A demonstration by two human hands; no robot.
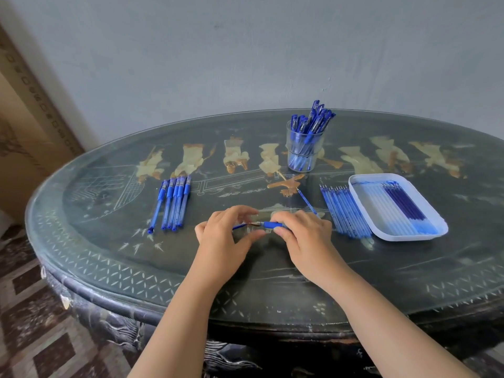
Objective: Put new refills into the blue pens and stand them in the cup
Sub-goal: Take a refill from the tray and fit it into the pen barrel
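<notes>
My right hand [302, 236] grips a blue pen [270, 224] by its rubber grip, tip pointing left. My left hand [226, 236] is curled at the pen's tip end, and a thin blue piece [239, 227] sticks out under its fingers; what it pinches is partly hidden. Several capped blue pens [174, 203] lie in a row to the left. A clear cup [304, 148] at the back holds several blue pens upright. Several refills [346, 211] lie in a row right of my hands. One loose refill [308, 201] lies just behind my right hand.
A white tray [362, 211] at the right holds several refills, some dark blue and some pale. The dark oval table [136, 268] has a glass top with inlaid figures. A grey wall stands behind it, and patterned floor shows at the lower left.
</notes>
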